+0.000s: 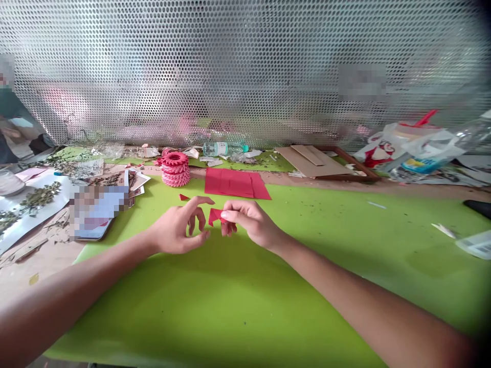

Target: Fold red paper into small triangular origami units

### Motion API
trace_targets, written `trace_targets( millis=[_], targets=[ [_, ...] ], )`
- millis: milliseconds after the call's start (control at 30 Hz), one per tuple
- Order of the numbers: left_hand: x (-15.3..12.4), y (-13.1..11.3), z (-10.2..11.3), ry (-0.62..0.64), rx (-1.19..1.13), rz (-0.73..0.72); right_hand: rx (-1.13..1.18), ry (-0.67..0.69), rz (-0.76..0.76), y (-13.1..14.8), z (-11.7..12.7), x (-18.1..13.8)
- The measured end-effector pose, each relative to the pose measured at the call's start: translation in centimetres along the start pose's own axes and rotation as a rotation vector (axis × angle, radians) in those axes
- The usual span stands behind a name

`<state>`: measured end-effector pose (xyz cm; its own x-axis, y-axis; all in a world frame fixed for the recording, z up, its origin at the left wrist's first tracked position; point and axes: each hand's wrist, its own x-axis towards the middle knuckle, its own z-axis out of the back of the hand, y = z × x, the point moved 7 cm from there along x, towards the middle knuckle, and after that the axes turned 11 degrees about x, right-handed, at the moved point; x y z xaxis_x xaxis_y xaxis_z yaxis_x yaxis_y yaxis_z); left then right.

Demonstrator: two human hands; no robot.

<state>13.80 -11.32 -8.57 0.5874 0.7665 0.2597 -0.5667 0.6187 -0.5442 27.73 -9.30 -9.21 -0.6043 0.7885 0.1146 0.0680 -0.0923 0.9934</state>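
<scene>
My right hand pinches a small folded piece of red paper between thumb and forefinger, above the green table surface. Just left of that paper, my left hand is open, its fingers curved and apart, holding nothing. Beyond it lies a small red paper triangle. Behind my hands, flat red paper sheets overlap one another. A round stack of folded red and pink paper pieces stands to their left.
At left lie a phone, photos and dried plant bits. Along the back are a plastic bottle, cardboard and plastic bags, before a perforated metal panel. A clear plastic piece sits at right.
</scene>
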Motion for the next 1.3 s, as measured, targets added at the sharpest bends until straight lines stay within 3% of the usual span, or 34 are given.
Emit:
trace_targets(
  millis=[133,267,400,600,733,1133,1300],
  targets=[
    [0.0,-0.4,0.2,0.007,0.286,-0.119,0.061,0.136,-0.163,-1.2,-0.8,0.1],
    [0.0,-0.9,-0.3,0.022,0.339,-0.193,0.045,0.198,-0.185,-1.1,-1.4,-0.1],
    [0.1,-0.6,0.2,-0.068,0.336,-0.119,0.056,0.179,-0.127,-0.5,-1.6,-0.2],
    [0.2,0.0,0.7,-0.168,0.224,0.004,-0.032,0.001,0.013,0.3,-0.9,-0.2],
    [0.1,0.1,0.9,-0.217,0.158,0.079,0.057,0.012,0.052,0.2,-0.9,-0.2],
    [-0.2,-1.0,0.8,-0.25,0.185,-0.017,0.052,0.025,0.058,0.0,-1.4,-0.2],
    [-0.4,-0.9,1.0,-0.313,0.205,-0.015,-0.108,-0.064,0.112,0.5,-0.9,-0.3]
  ],
)
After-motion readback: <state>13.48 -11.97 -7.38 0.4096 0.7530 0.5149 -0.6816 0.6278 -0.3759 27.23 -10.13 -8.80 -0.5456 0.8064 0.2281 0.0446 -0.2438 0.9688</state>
